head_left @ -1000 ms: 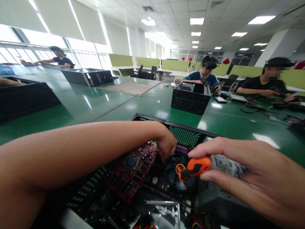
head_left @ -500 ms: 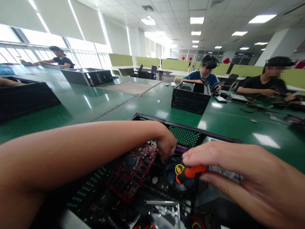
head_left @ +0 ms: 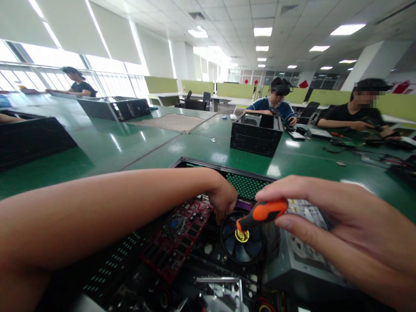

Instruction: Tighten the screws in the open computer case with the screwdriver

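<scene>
My right hand [head_left: 328, 212] grips an orange and black screwdriver [head_left: 270, 211] between thumb and fingers. Its handle tilts over the round CPU fan [head_left: 243, 249], which has a yellow label. Down inside the open computer case [head_left: 247, 184], my left hand [head_left: 223, 200] has its fingers curled between the fan and a red graphics card [head_left: 177, 240]. Whatever those fingertips pinch is hidden. To the right of the fan, partly under my right hand, sits the metal power supply [head_left: 305, 242].
A silver metal bracket [head_left: 224, 288] and cables lie in the case's near part. Across the green table [head_left: 175, 151] stand other black cases [head_left: 255, 138], [head_left: 112, 108]. Several people work around it. Loose parts and cables [head_left: 360, 154] lie at right.
My right hand and the screwdriver have risen slightly, uncovering more of the fan. My left hand stays in nearly the same place in the case. The whole view has shifted a little.
</scene>
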A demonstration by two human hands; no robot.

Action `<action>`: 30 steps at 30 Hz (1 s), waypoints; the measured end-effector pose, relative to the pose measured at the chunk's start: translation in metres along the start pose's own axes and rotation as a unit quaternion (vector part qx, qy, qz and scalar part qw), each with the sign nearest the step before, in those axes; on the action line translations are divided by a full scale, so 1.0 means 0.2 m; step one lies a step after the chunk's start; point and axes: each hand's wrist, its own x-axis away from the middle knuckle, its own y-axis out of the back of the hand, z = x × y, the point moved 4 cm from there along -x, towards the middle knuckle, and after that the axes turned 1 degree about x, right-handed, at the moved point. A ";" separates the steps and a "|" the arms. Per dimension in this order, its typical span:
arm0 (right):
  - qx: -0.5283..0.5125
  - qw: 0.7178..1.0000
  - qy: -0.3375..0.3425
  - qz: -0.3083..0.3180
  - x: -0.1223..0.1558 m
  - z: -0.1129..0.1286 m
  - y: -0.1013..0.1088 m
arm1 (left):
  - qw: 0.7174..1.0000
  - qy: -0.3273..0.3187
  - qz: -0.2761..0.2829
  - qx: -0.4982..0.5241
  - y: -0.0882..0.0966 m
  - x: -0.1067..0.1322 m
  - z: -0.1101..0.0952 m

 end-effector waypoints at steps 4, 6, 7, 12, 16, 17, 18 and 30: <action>0.060 0.990 -0.023 -0.126 0.00 -0.05 0.07 | 0.996 -0.002 0.093 -0.014 -0.01 0.02 -0.05; 0.088 0.988 -0.026 -0.128 0.00 -0.09 0.07 | 0.994 0.007 0.104 -0.032 0.00 0.02 -0.07; 0.097 0.988 -0.027 -0.121 0.00 -0.11 0.06 | 0.994 0.011 0.105 -0.038 0.01 0.02 -0.07; 0.112 0.989 -0.048 -0.080 -0.01 -0.20 0.03 | 0.994 0.013 0.101 -0.030 0.00 0.02 -0.08; 0.108 0.991 -0.055 -0.060 -0.01 -0.21 0.01 | 0.994 0.009 0.102 -0.031 0.00 0.02 -0.08; 0.104 0.992 -0.054 -0.055 -0.01 -0.21 0.01 | 0.994 0.010 0.102 -0.033 0.00 0.02 -0.08; 0.100 0.992 -0.054 -0.052 -0.01 -0.21 0.01 | 0.994 0.013 0.102 -0.034 0.00 0.03 -0.08; 0.092 0.993 -0.058 -0.046 -0.02 -0.21 0.00 | 0.992 0.028 0.113 -0.049 0.00 0.04 -0.10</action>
